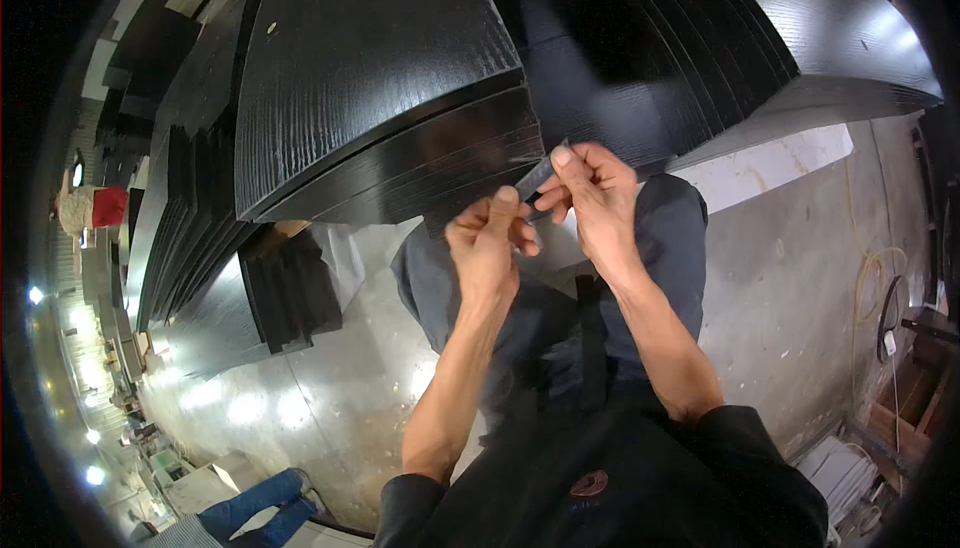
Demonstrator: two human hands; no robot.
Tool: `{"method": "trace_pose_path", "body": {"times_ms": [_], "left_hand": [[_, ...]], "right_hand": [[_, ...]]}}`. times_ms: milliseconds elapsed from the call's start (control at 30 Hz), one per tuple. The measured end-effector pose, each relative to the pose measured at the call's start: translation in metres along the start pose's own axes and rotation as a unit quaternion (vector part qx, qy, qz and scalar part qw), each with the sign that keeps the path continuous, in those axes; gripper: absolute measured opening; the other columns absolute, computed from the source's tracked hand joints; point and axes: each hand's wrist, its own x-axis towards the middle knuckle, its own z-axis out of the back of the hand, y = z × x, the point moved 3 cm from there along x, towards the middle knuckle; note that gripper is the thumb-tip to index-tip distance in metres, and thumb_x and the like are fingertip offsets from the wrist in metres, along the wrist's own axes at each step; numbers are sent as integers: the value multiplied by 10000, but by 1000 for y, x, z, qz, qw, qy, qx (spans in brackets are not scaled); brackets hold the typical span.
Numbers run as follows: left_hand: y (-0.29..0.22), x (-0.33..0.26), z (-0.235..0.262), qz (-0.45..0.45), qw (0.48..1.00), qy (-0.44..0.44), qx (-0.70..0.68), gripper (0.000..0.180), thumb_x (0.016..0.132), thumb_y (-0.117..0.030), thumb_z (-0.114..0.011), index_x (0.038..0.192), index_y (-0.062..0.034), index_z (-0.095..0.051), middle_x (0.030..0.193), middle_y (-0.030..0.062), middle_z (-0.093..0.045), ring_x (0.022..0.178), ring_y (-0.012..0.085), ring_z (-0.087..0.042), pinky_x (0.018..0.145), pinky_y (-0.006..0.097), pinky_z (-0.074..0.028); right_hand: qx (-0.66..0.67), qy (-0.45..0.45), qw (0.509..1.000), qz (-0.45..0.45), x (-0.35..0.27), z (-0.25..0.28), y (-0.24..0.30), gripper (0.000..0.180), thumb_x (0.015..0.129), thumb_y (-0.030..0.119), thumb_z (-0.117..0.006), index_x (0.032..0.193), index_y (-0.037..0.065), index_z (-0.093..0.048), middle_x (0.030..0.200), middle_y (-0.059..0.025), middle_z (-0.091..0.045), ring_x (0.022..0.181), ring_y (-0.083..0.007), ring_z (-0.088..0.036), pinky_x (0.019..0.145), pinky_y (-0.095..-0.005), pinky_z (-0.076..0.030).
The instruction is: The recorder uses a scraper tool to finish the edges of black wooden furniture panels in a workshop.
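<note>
Both my hands meet in front of my knees, close to the front edge of a stack of black wood-grain boards (380, 58). Between them is a short, flat grey strip (538, 180), slanting up to the right; its exact kind I cannot make out. My left hand (485, 236) pinches the lower end between thumb and fingers. At the upper end, the thumb and fingers of my right hand (600, 193) are closed on the same strip. The fingers hide parts of both ends.
More black boards (690, 38) stand to the right of the stack, and others (190, 168) lean on the left. A white panel (770, 163) lies low at the right. A coiled yellowish hose (872, 273) is by the right side. Two other people (92, 210) (250, 513) show at the left.
</note>
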Motion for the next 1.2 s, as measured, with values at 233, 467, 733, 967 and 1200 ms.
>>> {"method": "trace_pose_path", "body": {"times_ms": [233,467,733,967,1200], "left_hand": [[27,0,21,95,994,-33,35,290,929,-210,-681,788,40,-640,612,96,-605,452,152,-545,418,270,-435],[17,8,14,127,990,-27,56,284,920,-208,-679,804,50,-648,606,108,-601,445,176,-552,424,288,-407],[1,17,15,55,997,-60,13,248,903,-170,-697,809,54,-649,635,120,-632,456,175,-564,445,273,-409],[-59,-19,11,-25,999,-17,24,276,905,-204,-706,822,54,-654,627,118,-636,446,161,-569,432,266,-434],[10,11,13,103,994,-17,-25,244,918,-180,-675,812,39,-651,650,111,-645,480,168,-596,446,260,-443]], "right_hand": [[-198,38,973,-113,-3,16,-15,331,988,218,-571,765,-25,-587,658,-128,-663,517,-148,-646,421,-253,-465],[-443,111,888,-43,30,8,0,364,944,114,-478,682,-114,-589,547,-226,-603,504,-306,-661,542,-400,-526],[-245,42,964,-98,14,9,-20,294,924,114,-547,713,-73,-630,608,-130,-660,454,-131,-573,446,-280,-453],[-136,27,988,-72,-6,-22,42,301,984,202,-557,819,-37,-636,624,-102,-649,447,-102,-498,438,-256,-388],[-263,50,957,-108,12,12,-11,304,958,151,-558,738,-46,-625,633,-125,-663,450,-112,-552,428,-266,-416]]}}
